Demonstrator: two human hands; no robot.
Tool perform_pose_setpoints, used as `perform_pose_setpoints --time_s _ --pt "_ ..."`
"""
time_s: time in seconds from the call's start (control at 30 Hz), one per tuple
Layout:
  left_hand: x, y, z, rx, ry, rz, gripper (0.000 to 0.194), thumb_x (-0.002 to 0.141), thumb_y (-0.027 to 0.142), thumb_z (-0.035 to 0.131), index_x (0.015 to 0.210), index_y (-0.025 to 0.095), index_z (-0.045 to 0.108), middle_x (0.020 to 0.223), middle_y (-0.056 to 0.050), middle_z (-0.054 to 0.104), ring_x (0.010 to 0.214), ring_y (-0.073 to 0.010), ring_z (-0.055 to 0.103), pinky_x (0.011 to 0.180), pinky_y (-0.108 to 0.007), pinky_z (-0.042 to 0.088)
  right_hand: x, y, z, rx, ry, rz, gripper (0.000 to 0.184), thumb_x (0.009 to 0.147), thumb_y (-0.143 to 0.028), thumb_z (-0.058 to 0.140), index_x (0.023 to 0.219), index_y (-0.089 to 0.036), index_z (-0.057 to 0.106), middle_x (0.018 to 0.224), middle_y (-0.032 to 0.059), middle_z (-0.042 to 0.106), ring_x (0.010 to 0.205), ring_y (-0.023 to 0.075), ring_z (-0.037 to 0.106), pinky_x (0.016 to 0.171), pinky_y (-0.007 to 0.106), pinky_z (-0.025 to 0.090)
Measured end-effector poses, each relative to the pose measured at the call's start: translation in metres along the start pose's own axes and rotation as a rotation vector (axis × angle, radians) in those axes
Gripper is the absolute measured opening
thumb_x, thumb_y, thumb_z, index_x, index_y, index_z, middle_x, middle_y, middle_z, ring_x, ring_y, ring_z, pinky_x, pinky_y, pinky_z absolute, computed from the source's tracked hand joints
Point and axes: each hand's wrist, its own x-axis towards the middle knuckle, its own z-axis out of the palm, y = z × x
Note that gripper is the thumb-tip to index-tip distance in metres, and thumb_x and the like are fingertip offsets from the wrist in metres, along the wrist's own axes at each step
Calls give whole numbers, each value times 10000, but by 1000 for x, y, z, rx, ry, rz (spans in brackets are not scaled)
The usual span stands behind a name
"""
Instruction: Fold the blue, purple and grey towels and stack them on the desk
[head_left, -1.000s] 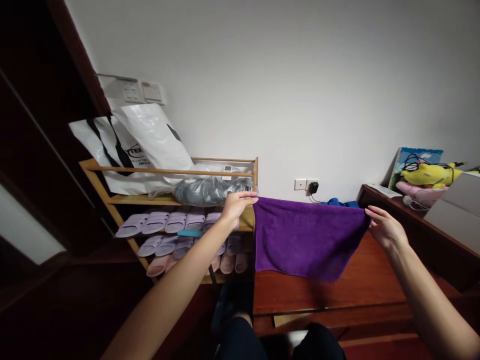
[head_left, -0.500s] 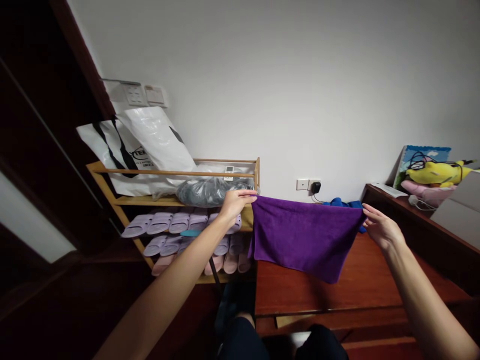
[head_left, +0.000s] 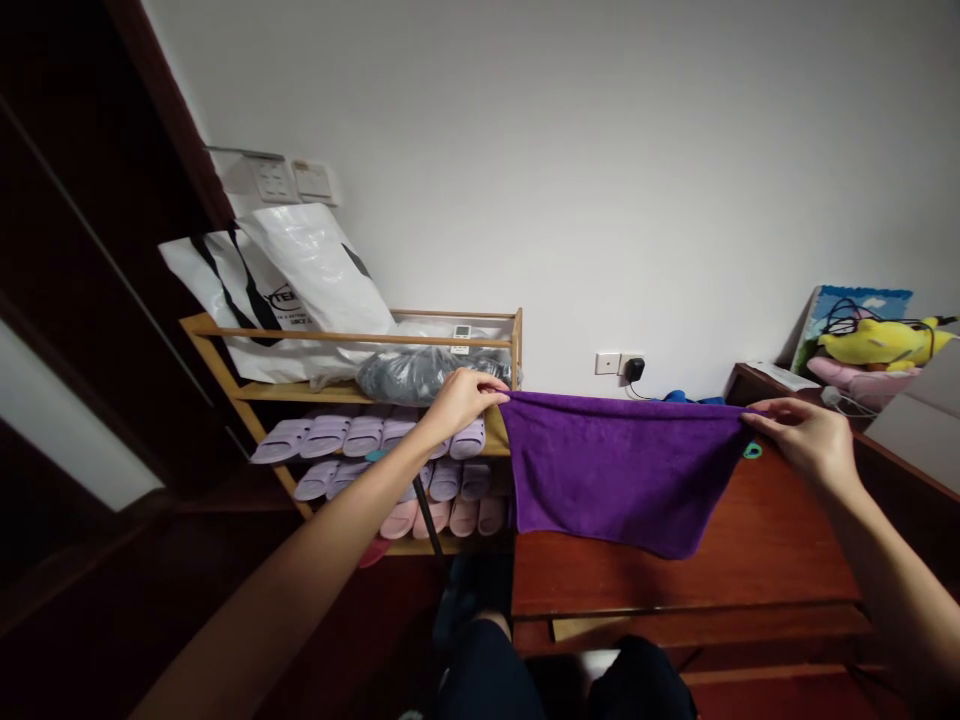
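A purple towel [head_left: 615, 470] hangs stretched by its top edge between my two hands. My left hand [head_left: 466, 405] pinches its upper left corner, close to the end of the shoe rack. At the upper right corner, my right hand [head_left: 806, 435] is closed on the cloth between thumb and fingers. The towel's lower edge dangles over the reddish-brown wooden table [head_left: 600, 585] and hides part of its top. Behind the towel, a blue cloth bundle [head_left: 682, 397] shows only in part. A small green ring-shaped thing [head_left: 752, 451] lies beside the towel's right edge.
On the left, a wooden shoe rack [head_left: 285, 392] carries lilac slippers [head_left: 364, 435] and pink ones [head_left: 463, 515], with white bags [head_left: 315, 270] on top. A plugged-in black adapter [head_left: 634, 369] is on the wall. A yellow plush toy [head_left: 881, 342] sits at the right.
My right hand has moved outward to the right and turned, pulling the towel's top edge tauter. A green ring-shaped thing has come into view. The camera view has shifted slightly.
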Motion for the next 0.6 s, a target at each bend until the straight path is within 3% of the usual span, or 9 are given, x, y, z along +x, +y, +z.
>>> perform_pose_setpoints --time_s 0.1,0.33,0.47,0.53,0.6 --pt "0 -4 -5 59 -48 54 198 683 326 663 757 158 738 675 -16 702 647 -169 589 610 -245 405 -3 -8 -11 -206 46 -85 380 618 -552 668 811 -226 705 680 -1 651 652 143 571 599 269 372" --pt "-2 -5 -21 -2 -224 91 253 720 413 618 740 165 663 659 0 634 638 -158 556 609 -244 416 -19 -18 -29 -246 37 -218 538 602 -729 578 776 -230 676 658 9 629 604 152 568 552 264 378" --pt "-14 4 -38 66 -320 171 237 767 411 585 780 178 629 754 -10 630 703 -166 563 668 -255 430 -32 -15 -37 -333 106 -439 599 643 -795 469 747 -234 650 792 53 625 614 169 552 576 310 430" --pt "-24 12 -48 107 -343 217 224 798 403 556 819 189 620 837 -19 638 767 -174 572 712 -261 431 -38 -13 -44 -249 56 -478 539 667 -754 498 780 -242 625 932 69 633 692 183 580 645 330 473" --pt "-35 22 -58 113 -386 200 221 816 407 535 847 204 615 855 -15 647 773 -174 579 708 -256 434 -44 -12 -53 -82 -80 -393 449 668 -681 577 809 -256 595 925 57 650 745 193 604 675 319 497"
